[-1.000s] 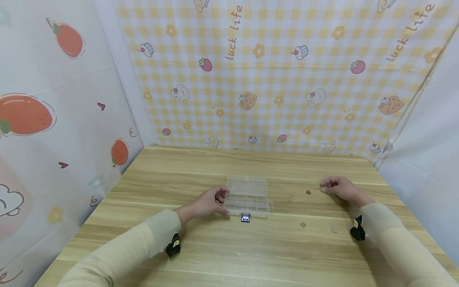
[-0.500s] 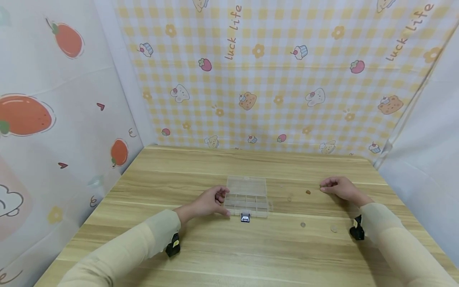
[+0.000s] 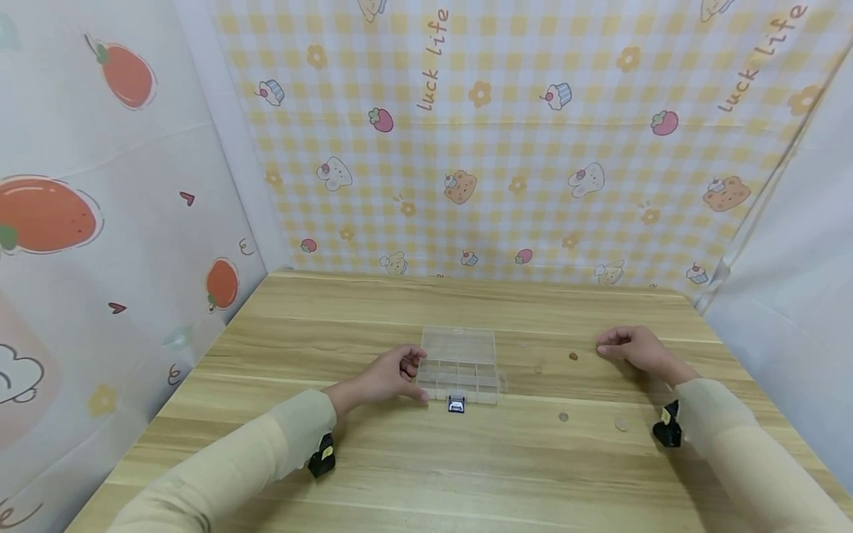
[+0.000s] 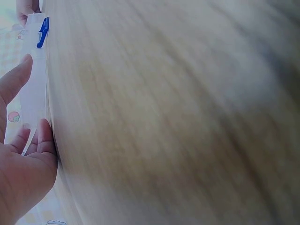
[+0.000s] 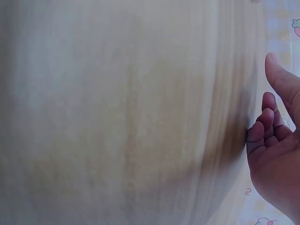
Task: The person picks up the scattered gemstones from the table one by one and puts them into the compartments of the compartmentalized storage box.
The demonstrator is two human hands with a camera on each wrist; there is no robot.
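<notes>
A clear plastic compartment box [image 3: 457, 381] lies on the table with its lid folded back and a dark blue latch [image 3: 456, 404] at its front. My left hand [image 3: 388, 376] holds the box by its left end, thumb at the front corner and curled fingers at the side. In the left wrist view the same box [image 4: 35, 89] runs up past the thumb. Far to the right, my right hand [image 3: 633, 348] is low over the table, thumb and index fingertips together in a pinch. What they pinch is tiny and almost wholly hidden.
Between box and right hand lie a small brown pebble-like piece [image 3: 573, 357] and a faint clear disc [image 3: 538, 369]. Nearer the front are a grey round piece [image 3: 563, 417] and a pale one [image 3: 621, 425]. Patterned cloth [image 3: 466, 148] hangs behind the table.
The right hand's thumb and index, apart a second ago, have come together, and that hand has shifted slightly to the right. The left hand and the box stay put.
</notes>
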